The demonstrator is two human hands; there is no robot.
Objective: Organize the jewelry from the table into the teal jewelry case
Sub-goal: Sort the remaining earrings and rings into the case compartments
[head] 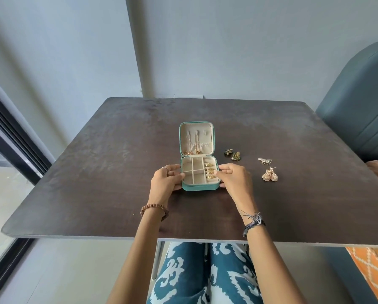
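Both hands grip the case point(199, 188), left hand point(165, 178) and right hand point(234, 179) on either side; leftover earrings point(270, 175) lie right, so right hand's nearer.

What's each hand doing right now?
Left hand: grips the left side of the case.
Right hand: grips the case's right side.

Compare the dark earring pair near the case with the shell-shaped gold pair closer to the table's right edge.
The dark earring pair is dull green-bronze with pale beads; the shell-shaped gold pair is bright, pale gold. The dark pair lies beside the teal jewelry case; the gold pair lies farther right and nearer the person. Both rest on the table, untouched.
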